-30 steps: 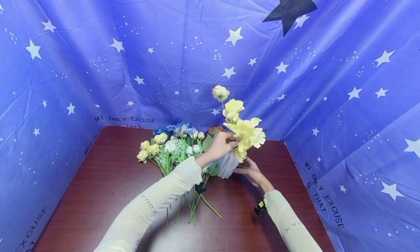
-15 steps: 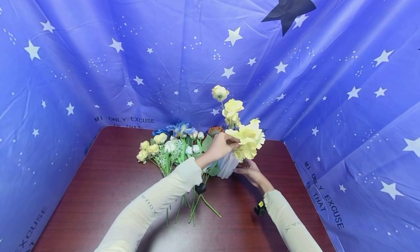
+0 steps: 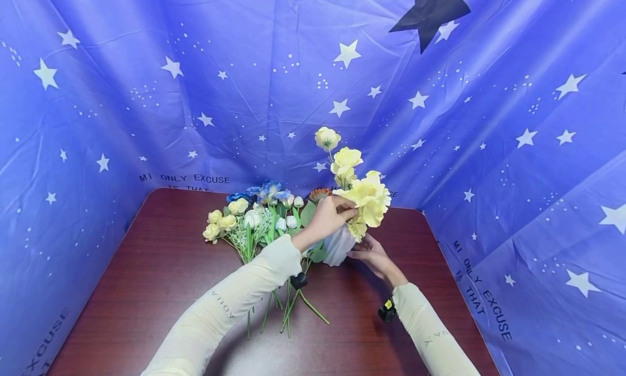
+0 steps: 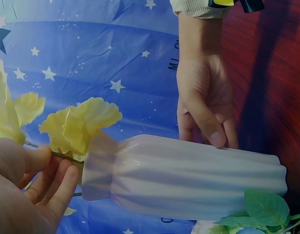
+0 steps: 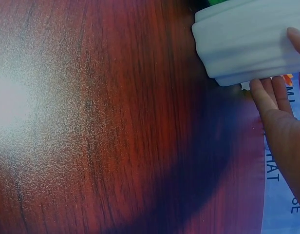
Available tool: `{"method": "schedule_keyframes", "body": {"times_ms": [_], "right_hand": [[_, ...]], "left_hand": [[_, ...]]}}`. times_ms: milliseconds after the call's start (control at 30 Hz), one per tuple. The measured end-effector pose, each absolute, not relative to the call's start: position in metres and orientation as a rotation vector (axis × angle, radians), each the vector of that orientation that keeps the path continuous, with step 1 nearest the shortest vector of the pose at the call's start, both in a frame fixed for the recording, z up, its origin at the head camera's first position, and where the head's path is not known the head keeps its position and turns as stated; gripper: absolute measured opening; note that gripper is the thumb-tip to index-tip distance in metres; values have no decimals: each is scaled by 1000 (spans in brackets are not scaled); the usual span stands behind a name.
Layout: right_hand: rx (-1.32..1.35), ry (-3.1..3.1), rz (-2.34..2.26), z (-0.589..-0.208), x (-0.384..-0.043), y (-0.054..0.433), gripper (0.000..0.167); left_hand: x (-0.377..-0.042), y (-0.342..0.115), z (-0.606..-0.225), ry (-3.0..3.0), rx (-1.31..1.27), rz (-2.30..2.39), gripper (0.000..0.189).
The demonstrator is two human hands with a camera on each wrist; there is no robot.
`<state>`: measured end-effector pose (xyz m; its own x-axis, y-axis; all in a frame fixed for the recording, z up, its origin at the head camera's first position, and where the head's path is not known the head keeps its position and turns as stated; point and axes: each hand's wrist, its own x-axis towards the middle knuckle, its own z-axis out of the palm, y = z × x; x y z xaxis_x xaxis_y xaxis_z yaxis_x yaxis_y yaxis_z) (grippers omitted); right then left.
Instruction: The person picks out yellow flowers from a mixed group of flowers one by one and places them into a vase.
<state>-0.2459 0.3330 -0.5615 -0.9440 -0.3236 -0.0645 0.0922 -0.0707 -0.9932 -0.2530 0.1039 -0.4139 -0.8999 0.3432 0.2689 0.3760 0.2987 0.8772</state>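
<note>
Starry blue backdrop (image 3: 274,93), creased, with black lettering (image 3: 199,178) low down; large black star (image 3: 432,12) at one o'clock. Clock positions are read in the head view, outward from the vase (image 3: 339,246); entries run left to right.

Left sleeve (image 3: 235,305), cream: eight o'clock, crossing above the loose stems (image 3: 288,313) and hiding part of them. Small yellow blooms (image 3: 226,222): nine o'clock. White tulips (image 3: 251,219): between nine and ten. Blue flowers (image 3: 269,193): ten. Orange flower (image 3: 320,194): eleven, partly behind the left hand (image 3: 329,218), whose thumb and fingers pinch a green stem (image 4: 67,157) at the vase's mouth.

Vase: pale, fluted, two o'clock from the tabletop's middle; leaves (image 4: 269,208) overlap its base in the left wrist view. Large yellow blooms (image 3: 370,199): one o'clock, partly covering its mouth. Right hand (image 3: 374,256): three o'clock, thumb and fingers gripping the vase's lower body. Right sleeve (image 3: 430,332): between four and five.

Table (image 3: 146,267): reddish-brown woodgrain, rounded far corners, glare near the front.
</note>
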Motion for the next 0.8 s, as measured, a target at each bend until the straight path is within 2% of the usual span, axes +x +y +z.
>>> {"method": "schedule_keyframes", "body": {"times_ms": [467,633,800], "right_hand": [[-196,1935,-2081,-562,-246,333,84],[-192,1953,-2064,-563,-245,333,83],[-188,1948,-2063,-561,-245,333,83]], "left_hand": [[-253,104,-418,-2485,-677,-1745,16],[-254,101,-418,-2490,-755,-1624,13],[-254,99,-416,-2526,-801,-1541,29]]}}
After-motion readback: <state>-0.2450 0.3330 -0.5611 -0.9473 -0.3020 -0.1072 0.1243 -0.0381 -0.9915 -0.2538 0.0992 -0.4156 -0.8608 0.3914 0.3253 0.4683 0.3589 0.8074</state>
